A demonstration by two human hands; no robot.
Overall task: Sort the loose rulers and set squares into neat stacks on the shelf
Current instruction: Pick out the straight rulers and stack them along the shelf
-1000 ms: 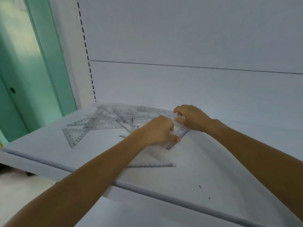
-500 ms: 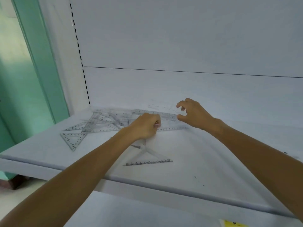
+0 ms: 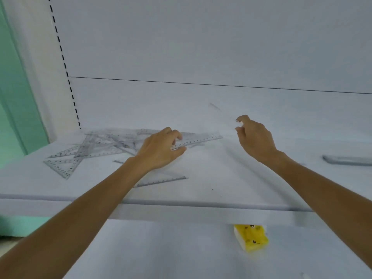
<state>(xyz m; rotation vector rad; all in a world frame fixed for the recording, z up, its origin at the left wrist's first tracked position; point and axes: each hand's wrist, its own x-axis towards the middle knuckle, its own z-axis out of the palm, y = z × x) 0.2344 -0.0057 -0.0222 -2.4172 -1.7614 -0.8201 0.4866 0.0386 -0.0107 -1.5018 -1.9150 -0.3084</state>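
One yellow block with small printed faces [image 3: 251, 238] sat on the lower white shelf [image 3: 161, 248], nearest the camera. Above it was the white upper shelf [image 3: 241, 178]. One clear plastic set square [image 3: 161, 181] lay alone near its front lip, with its scaled edge running left-right. Two bare hands were in view. The left hand [image 3: 161, 150] gripped one clear straight ruler [image 3: 198, 140] at its left part, thumb under and fingers curled over. The ruler's long axis ran left-right, the right end angled slightly toward the back. The right hand [image 3: 254, 137] was raised just right of the ruler's tip, not touching it, fingers curled narrow. Blur hid whether it pinched anything. One loose pile of clear rulers and set squares [image 3: 96, 146] overlapped at mixed angles at left rear, too tangled to count. One grey flat thing [image 3: 348, 160], blurred, lay at far right. Behind were a white back panel [image 3: 201, 47], a slotted upright [image 3: 60, 47] and a green wall [image 3: 14, 97].
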